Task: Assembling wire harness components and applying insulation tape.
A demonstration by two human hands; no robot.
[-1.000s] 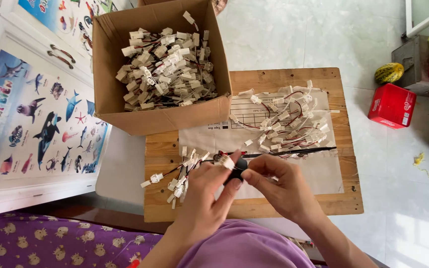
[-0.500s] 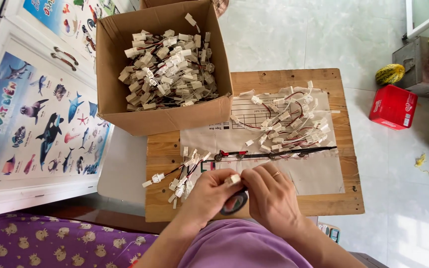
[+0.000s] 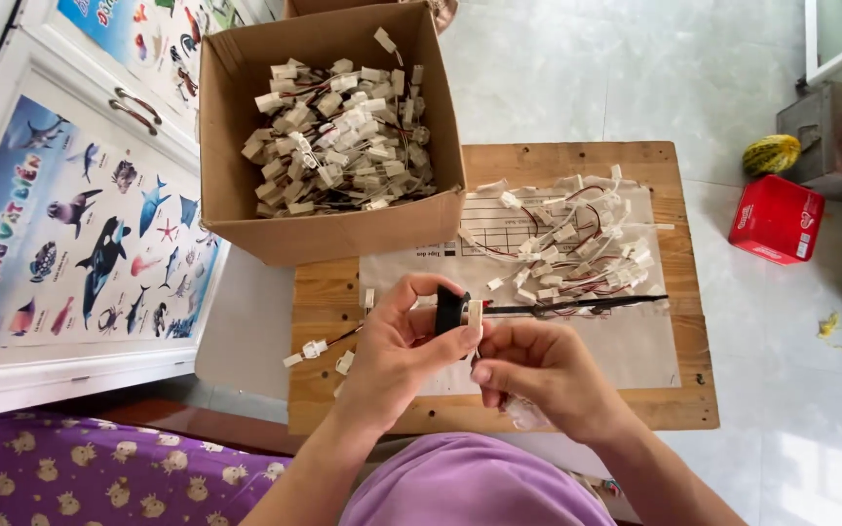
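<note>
Since half a second ago we note both hands raised slightly toward the cardboard box, with a black roll of tape now upright between them. That box, our landmark, sits at the far left corner of the wooden bench and is heaped with finished white connectors, kept within reach. Right of the box, a loose pile of wired connectors lies on a paper sheet. Below the box, the left hand pinches the tape roll, its grip narrow. The right hand closes on a small white connector beside the tape. A black rod crosses toward the pile; stray connectors lie left.
</note>
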